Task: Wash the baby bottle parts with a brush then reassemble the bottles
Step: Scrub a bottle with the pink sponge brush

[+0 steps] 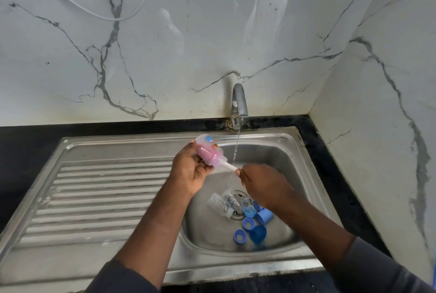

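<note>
My left hand (188, 172) grips a clear baby bottle (207, 145) over the left rim of the sink basin, its mouth turned to the right. A pink brush head fills the bottle, and the white brush handle (230, 167) sticks out of the mouth. My right hand (262, 184) pinches the end of that handle, just under the stream of water. In the basin below lie a second clear bottle (220, 201), several blue rings and caps (249, 223) and a blue cup-shaped cover (265, 216).
The tap (238, 101) runs a thin stream into the steel sink (278, 151). A ribbed draining board (101, 198) lies to the left. Black counter (330, 162) borders the sink, with marble walls behind and to the right.
</note>
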A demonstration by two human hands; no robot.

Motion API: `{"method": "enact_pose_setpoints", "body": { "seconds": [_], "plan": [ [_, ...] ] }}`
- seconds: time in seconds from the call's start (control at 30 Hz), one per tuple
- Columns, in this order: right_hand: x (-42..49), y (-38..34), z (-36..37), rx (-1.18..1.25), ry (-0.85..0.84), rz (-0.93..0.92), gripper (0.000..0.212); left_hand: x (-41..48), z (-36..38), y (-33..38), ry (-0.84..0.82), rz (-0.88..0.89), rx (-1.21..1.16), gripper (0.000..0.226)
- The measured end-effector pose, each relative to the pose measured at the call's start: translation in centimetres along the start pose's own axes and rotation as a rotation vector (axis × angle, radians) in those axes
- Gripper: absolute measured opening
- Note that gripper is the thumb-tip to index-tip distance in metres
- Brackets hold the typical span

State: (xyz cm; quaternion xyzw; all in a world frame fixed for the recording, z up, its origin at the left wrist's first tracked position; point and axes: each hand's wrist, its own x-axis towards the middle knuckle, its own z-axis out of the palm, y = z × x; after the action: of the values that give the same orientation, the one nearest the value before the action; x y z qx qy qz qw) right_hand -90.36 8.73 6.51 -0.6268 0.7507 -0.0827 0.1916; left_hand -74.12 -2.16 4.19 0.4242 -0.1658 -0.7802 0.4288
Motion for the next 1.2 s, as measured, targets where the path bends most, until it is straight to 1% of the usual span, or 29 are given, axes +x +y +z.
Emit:
{"method": "enact_pose_setpoints", "body": {
  "seconds": [0.03,0.07,0.1,0.13,0.17,0.2,0.27,0.3,0.37,0.4,0.47,0.53,0.6,0.67,0.77,0.8,0.87,0.9,0.97,1.03,1.07,1.13,1.2],
  "plan": [
    [0.0,-0.1,0.3,-0.112,0.014,-0.006,0.038,-0.1,0.2,-0.1,0.014,-0.021,-0.029,0.053],
    [-0.2,-0.5,0.7,-0.140,0.008,-0.006,0.038,-0.2,0.4,-0.3,0.015,-0.039,-0.055,0.059],
    [-0.3,-0.8,1.0,-0.088,-0.024,-0.005,0.039,-0.2,0.6,-0.5,0.014,-0.046,-0.068,0.064],
    [-0.3,-1.2,1.3,0.040,-0.067,0.001,0.041,-0.3,0.9,-0.6,0.012,-0.049,-0.080,0.065],
    [-0.1,-1.4,1.5,0.232,-0.121,0.028,0.044,-0.2,1.0,-0.8,0.001,-0.050,-0.107,0.061],
    [0.0,-1.3,1.6,0.484,-0.204,0.082,0.047,-0.1,0.9,-1.0,-0.019,-0.036,-0.140,0.056],
    [-0.1,-0.9,1.5,0.973,-0.441,0.195,0.049,-0.5,0.7,-1.1,-0.082,-0.006,-0.211,0.045],
    [-0.2,-0.4,1.4,1.141,-0.565,0.214,0.048,-0.6,0.7,-1.2,-0.119,0.010,-0.250,0.040],
    [-0.3,0.5,1.5,1.341,-0.758,0.174,0.045,-0.8,0.9,-1.4,-0.178,0.044,-0.270,0.037],
    [-0.5,0.9,1.6,1.404,-0.813,0.151,0.044,-0.9,1.1,-1.5,-0.201,0.068,-0.252,0.035],
    [-0.7,1.7,1.9,1.509,-0.864,0.129,0.043,-1.0,1.4,-1.5,-0.265,0.132,-0.210,0.034],
    [-0.8,2.2,2.0,1.593,-0.884,0.099,0.042,-0.9,1.6,-1.2,-0.298,0.167,-0.189,0.041],
    [-0.8,2.4,1.8,1.595,-0.841,0.122,0.042,-0.6,1.8,-1.2,-0.292,0.195,-0.176,0.049],
    [-1.1,2.4,1.4,1.498,-0.753,0.185,0.043,-0.2,1.7,-1.4,-0.226,0.214,-0.153,0.053],
    [-2.1,2.4,1.3,1.315,-0.641,0.227,0.043,1.8,0.6,-0.2,0.056,0.192,-0.210,0.058],
    [-2.6,2.6,1.4,1.284,-0.623,0.235,0.043,2.7,0.1,0.5,0.102,0.197,-0.224,0.063],
    [-3.4,3.3,1.8,1.257,-0.602,0.254,0.043,4.0,-0.8,1.8,0.108,0.198,-0.231,0.072],
    [-3.8,3.7,2.1,1.243,-0.591,0.263,0.044,4.5,-1.2,2.1,0.103,0.196,-0.225,0.073],
    [-4.4,4.3,2.5,1.178,-0.538,0.287,0.048,5.0,-1.9,2.0,0.115,0.183,-0.195,0.069],
    [-4.8,4.7,3.0,1.096,-0.427,0.311,0.053,4.8,-2.4,1.1,0.141,0.138,-0.184,0.059],
    [-4.9,4.7,3.4,1.070,-0.349,0.326,0.051,4.5,-2.5,0.5,0.140,0.103,-0.172,0.055],
    [-4.8,5.0,4.3,1.016,-0.168,0.336,0.038,3.7,-2.6,-1.2,0.110,-0.007,-0.114,0.049],
    [-4.6,5.4,5.2,0.851,-0.007,0.300,0.029,2.8,-2.6,-3.3,0.068,-0.094,-0.036,0.036]
  ]
}}
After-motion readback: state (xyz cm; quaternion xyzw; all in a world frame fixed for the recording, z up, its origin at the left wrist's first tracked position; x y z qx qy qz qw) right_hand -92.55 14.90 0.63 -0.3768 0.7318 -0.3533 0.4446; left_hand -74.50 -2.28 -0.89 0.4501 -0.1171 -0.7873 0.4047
